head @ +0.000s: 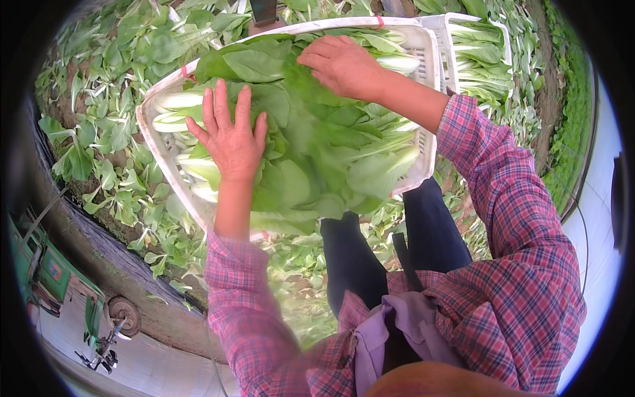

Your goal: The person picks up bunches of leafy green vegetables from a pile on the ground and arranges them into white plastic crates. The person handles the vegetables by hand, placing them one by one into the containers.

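Note:
Leafy greens with pale stalks, like bok choy point(283, 173), fill a white plastic crate point(163, 164) in front of me. Their white stalk ends point toward the crate's left and right walls, while the leaves overlap in the middle. My left hand point(230, 134) lies with spread fingers on the greens at the left side. Toward the far side, my right hand point(342, 67) rests on the leaves with its fingers bent downward. Its fingertips are partly hidden, so I cannot tell whether it grips a leaf. Red ties point(379, 22) mark the crate's rim.
A second white crate point(507, 44) of greens adjoins the far right. Loose leaves point(114, 168) cover the soil around me. A dark strip edges the bed at left, and beyond it stands a green three-wheeled vehicle point(59, 273). Growing plants point(570, 109) line the right.

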Demonstrator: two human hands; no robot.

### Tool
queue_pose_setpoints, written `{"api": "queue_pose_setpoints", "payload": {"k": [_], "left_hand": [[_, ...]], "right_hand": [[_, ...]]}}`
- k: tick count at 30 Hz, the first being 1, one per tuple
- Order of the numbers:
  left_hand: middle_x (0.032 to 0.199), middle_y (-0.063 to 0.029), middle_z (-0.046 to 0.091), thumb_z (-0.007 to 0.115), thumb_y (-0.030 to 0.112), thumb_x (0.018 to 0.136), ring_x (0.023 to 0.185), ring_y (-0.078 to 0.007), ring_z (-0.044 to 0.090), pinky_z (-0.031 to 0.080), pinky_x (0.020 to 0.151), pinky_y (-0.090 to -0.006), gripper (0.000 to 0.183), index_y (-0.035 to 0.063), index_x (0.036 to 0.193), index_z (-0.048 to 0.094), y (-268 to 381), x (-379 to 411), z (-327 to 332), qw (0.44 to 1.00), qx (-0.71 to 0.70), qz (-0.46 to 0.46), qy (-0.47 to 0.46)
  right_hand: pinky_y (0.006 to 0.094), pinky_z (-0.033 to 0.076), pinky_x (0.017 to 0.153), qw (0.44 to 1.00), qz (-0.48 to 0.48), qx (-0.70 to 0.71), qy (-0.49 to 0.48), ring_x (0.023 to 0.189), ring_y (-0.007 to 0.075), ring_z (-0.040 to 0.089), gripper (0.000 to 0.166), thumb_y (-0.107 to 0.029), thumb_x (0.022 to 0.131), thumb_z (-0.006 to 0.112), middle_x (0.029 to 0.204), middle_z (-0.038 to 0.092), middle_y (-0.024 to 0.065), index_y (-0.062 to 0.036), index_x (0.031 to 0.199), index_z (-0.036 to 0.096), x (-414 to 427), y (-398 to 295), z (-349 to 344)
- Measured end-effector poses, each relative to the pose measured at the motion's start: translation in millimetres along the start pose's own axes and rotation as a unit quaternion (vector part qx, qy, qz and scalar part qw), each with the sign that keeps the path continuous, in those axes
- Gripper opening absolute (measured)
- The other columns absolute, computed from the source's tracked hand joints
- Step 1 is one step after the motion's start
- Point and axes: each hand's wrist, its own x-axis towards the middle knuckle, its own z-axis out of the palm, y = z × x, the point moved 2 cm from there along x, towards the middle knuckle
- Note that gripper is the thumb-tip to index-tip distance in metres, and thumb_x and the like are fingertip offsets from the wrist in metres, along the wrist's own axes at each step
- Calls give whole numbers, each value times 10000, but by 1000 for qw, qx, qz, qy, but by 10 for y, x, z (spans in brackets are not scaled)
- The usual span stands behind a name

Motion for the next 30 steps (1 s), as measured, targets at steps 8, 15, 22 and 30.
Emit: {"api": "queue_pose_setpoints", "payload": {"k": [8,15,22,30], "left_hand": [[1233,-124,423,624,308,712,1147,-301,376,286,941,-448,544,42,1159,463,687,597,366,987,-139,63,-44],[1182,-131,451,594,349,741,1084,-298,411,329,879,-416,528,85,1177,454,1009,222,664,993,-25,45,-107],[1181,-67,464,615,315,704,1059,-281,423,334,847,-437,518,110,1158,475,1040,137,700,993,-10,25,-116],[1171,-48,462,612,297,703,1045,-256,425,336,839,-444,494,125,1147,481,1072,23,737,996,-15,27,-87]], "right_hand": [[347,460,720,981,45,187,5,830,273,545,225,-11,742,523,932,571,96,-59,959,559,26,509,-171],[365,432,805,990,-37,71,-112,947,267,513,214,-10,680,548,957,561,87,-28,894,559,-311,528,-95],[364,455,715,962,-30,249,-106,839,279,552,179,-26,686,521,877,569,107,-45,861,553,289,258,-19],[384,475,635,969,209,71,-116,752,291,598,257,-287,741,591,755,614,130,-61,858,551,421,313,313]]}}
